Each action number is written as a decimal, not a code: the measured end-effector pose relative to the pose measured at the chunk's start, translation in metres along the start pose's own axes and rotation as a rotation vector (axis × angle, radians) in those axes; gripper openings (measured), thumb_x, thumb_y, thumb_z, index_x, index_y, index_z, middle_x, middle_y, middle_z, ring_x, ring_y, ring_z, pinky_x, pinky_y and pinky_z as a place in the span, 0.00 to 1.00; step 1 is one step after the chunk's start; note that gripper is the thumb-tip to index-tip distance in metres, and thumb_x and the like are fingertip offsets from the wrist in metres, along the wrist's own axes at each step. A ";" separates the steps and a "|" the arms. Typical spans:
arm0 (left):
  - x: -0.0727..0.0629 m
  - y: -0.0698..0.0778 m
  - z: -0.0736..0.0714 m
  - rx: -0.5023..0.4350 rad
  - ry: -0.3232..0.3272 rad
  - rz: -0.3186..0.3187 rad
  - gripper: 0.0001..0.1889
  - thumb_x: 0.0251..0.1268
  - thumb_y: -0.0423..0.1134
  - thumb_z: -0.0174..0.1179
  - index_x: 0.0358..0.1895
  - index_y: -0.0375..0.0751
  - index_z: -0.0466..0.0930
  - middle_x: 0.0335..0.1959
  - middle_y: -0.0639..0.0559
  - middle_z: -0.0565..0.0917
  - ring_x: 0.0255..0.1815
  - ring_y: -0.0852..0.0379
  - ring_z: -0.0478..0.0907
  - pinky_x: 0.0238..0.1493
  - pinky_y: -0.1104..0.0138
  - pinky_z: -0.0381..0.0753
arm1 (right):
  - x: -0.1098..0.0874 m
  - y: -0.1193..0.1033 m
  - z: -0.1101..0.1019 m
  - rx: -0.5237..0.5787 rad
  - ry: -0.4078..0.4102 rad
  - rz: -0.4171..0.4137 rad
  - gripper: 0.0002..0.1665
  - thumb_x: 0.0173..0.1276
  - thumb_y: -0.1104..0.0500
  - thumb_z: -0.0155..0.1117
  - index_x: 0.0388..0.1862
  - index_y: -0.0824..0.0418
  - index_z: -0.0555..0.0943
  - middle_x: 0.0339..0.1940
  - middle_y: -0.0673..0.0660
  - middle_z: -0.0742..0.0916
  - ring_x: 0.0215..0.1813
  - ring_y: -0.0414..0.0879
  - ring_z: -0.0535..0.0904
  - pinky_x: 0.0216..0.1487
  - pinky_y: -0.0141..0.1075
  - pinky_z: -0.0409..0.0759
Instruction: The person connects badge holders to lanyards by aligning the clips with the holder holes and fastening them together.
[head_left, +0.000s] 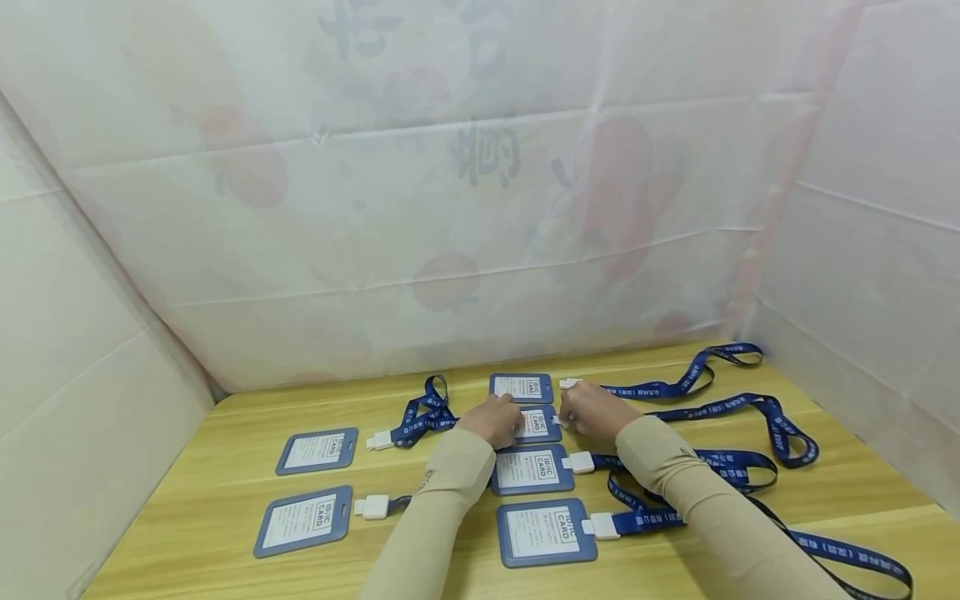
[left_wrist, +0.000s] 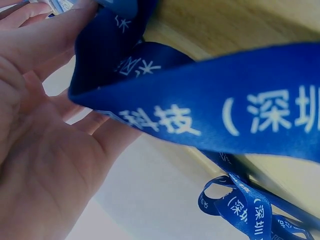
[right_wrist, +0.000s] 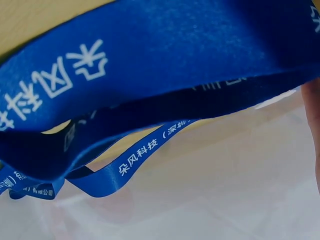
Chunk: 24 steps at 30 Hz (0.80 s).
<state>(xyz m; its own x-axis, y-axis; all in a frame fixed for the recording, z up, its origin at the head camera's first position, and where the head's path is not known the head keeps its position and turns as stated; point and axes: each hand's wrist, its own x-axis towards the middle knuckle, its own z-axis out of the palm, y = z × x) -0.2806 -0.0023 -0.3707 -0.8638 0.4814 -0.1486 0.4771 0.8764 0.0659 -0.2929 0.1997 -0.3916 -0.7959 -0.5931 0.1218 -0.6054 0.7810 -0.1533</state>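
Observation:
In the head view, my left hand [head_left: 492, 421] grips the left side of a blue badge holder [head_left: 537, 424], the second from the back in a column, and partly covers it. At that holder's slotted end, my right hand [head_left: 596, 412] pinches the small white clip [head_left: 557, 422] of a blue lanyard [head_left: 720, 408]. A lanyard strap [left_wrist: 210, 100] crosses in front of my left palm in the left wrist view. Straps [right_wrist: 150, 60] fill much of the right wrist view, where only a sliver of my right hand [right_wrist: 312, 120] shows.
Other holders in the column [head_left: 521, 387] [head_left: 528, 469] [head_left: 546, 533] lie with clipped lanyards stretching right. Two holders [head_left: 317, 451] [head_left: 303, 522] lie at left, beside white lanyard clips [head_left: 380, 440] [head_left: 374, 506]. Sheet-like walls [head_left: 420, 208] enclose the wooden table [head_left: 195, 517].

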 end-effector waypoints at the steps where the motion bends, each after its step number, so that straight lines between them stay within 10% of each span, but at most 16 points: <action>1: 0.000 0.000 0.000 0.001 0.001 -0.002 0.14 0.63 0.36 0.71 0.52 0.50 0.90 0.52 0.53 0.82 0.52 0.54 0.77 0.56 0.64 0.80 | 0.000 0.000 0.000 -0.002 -0.002 0.003 0.05 0.59 0.72 0.75 0.35 0.66 0.91 0.33 0.56 0.89 0.36 0.47 0.86 0.40 0.38 0.87; 24: 0.001 0.002 0.001 0.016 0.001 -0.012 0.14 0.64 0.37 0.71 0.53 0.51 0.90 0.52 0.53 0.82 0.48 0.56 0.75 0.53 0.66 0.80 | 0.001 0.004 0.003 -0.011 0.008 -0.020 0.05 0.59 0.72 0.75 0.34 0.66 0.91 0.32 0.55 0.88 0.36 0.47 0.86 0.39 0.37 0.87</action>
<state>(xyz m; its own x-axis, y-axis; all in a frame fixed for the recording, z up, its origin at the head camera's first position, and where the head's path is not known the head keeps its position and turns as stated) -0.2800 -0.0003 -0.3713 -0.8699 0.4705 -0.1482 0.4689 0.8820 0.0477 -0.2957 0.2015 -0.3950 -0.7834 -0.6071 0.1330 -0.6213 0.7709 -0.1404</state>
